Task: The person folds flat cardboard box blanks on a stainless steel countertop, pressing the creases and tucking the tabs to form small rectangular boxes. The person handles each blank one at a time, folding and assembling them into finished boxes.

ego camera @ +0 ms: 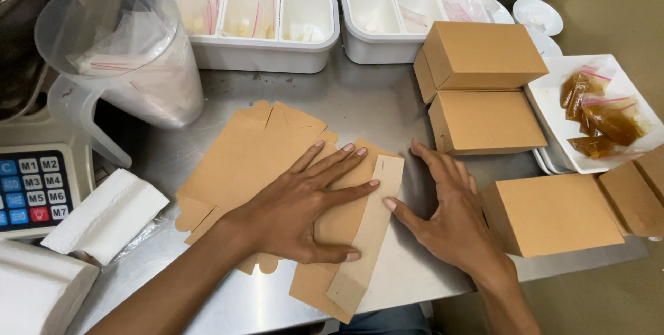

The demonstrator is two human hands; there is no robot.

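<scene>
Both hands lie flat on the steel bench (360,103) at the centre of the frame. The left hand (304,203) presses down, palm flat and fingers spread apart, on an unfolded brown cardboard box blank (346,266) that lies on top of a stack of more flat blanks (242,155); it grips nothing. The right hand (449,217) rests just right of that blank, fingers stretched out and apart, its thumb reaching toward the blank's long side flap; whether the thumb tip touches the flap cannot be told. This hand too holds nothing.

Right of the right hand, almost touching its outer edge, stands a folded brown box (553,214), with another (636,196) beside it at the right edge. Two more folded boxes (484,55) are stacked in the upper right. Next to them a white tray (553,93) holds small clear bags of brown sauce (602,117) with red zip strips.

Along the top of the frame stand two white divided containers (263,51) with small sachets in their compartments. In the upper left a clear plastic jug (124,65) holds empty zip bags. At the left edge sits a scale keypad (31,186), and below it folded white paper towels (104,217).
</scene>
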